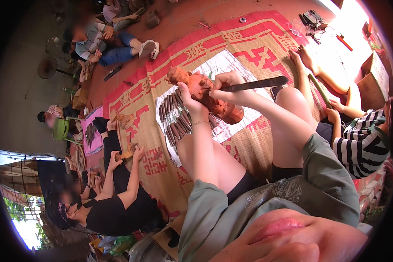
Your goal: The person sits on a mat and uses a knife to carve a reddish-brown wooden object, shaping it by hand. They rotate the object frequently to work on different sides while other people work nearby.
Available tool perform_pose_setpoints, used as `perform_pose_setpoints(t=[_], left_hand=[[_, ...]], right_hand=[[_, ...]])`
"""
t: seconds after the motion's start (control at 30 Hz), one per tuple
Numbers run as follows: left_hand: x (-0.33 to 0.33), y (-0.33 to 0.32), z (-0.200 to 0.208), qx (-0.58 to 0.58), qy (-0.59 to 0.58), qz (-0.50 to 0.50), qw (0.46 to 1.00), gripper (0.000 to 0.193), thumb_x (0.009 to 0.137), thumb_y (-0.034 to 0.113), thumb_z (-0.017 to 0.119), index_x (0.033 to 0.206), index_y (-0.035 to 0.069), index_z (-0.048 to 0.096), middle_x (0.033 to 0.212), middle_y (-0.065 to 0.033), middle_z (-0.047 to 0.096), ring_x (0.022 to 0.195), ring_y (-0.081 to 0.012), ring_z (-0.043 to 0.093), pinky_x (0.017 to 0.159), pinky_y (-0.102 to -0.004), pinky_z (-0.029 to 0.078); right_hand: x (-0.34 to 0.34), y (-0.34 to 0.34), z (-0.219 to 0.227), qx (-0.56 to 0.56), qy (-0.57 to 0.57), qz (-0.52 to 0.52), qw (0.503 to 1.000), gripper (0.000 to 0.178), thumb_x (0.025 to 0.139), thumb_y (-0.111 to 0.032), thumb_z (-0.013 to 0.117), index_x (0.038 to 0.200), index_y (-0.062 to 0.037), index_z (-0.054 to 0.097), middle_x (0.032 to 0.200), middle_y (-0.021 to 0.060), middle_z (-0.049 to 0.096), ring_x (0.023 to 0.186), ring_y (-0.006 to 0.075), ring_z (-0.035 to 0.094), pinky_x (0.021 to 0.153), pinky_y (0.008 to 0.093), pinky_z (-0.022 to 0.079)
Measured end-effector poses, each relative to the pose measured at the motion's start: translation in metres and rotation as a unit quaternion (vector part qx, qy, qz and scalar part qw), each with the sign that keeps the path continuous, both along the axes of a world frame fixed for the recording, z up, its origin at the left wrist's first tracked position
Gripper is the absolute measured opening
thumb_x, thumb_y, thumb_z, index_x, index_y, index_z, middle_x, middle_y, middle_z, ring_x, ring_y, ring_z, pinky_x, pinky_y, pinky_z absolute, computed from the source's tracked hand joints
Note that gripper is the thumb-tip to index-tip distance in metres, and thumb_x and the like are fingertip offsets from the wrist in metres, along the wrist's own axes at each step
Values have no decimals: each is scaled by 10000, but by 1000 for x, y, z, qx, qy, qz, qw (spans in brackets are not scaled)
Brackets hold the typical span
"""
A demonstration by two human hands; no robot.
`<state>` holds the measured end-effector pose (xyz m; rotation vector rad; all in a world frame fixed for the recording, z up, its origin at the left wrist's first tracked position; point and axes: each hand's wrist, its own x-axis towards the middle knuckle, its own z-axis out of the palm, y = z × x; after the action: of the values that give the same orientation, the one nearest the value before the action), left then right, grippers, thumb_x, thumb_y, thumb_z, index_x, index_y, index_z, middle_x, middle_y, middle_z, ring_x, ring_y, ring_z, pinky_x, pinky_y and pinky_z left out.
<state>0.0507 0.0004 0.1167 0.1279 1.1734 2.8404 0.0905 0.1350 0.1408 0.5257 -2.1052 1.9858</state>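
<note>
A reddish-brown carved wooden figurine [226,110] lies slanted in front of me, its rounded head end toward the far left. My left hand [191,104] supports it from the near side, thumb up along the carving and the other fingers mostly hidden. In my right hand [232,85] is a carving chisel [257,84] with a long dark handle pointing right. The chisel's working end meets the figurine's middle, though my fingers cover the tip. Below the figurine, a row of dark-handled carving tools [174,120] rests on a white cloth [244,65].
A patterned straw mat [244,135] lies under the cloth. To the left, a person in black [118,192] handles a wooden piece [127,152]; another carving [123,120] stands nearby. A person in stripes [362,135] sits close on my right. Cables [313,32] lie at the far right.
</note>
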Motion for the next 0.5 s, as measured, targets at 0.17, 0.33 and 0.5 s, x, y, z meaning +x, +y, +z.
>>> perform_pose_setpoints(t=[0.17,0.33,0.5], left_hand=[[-8,-2,-9,-39,43,-10,998,623,890,585,347,1131,24,466,1027,-125,549,943,-268,554,858,-383,450],[-5,2,-2,1,18,5,1000,595,888,578,368,1134,43,451,1032,-124,548,948,-275,547,859,-395,444],[-2,-5,6,-15,53,-2,998,588,881,580,383,1139,54,441,1038,-122,544,937,-270,543,853,-402,443]], right_hand=[[2,-10,13,-99,-1,-30,995,180,723,-53,624,606,-5,496,544,-24,491,523,26,428,451,218,328],[0,-3,-2,-4,-8,2,1000,192,747,-32,627,616,-13,487,616,9,537,582,29,467,498,206,363],[7,-11,13,-110,-8,1,994,192,775,-67,642,650,-15,506,617,-8,541,582,15,463,498,189,358]])
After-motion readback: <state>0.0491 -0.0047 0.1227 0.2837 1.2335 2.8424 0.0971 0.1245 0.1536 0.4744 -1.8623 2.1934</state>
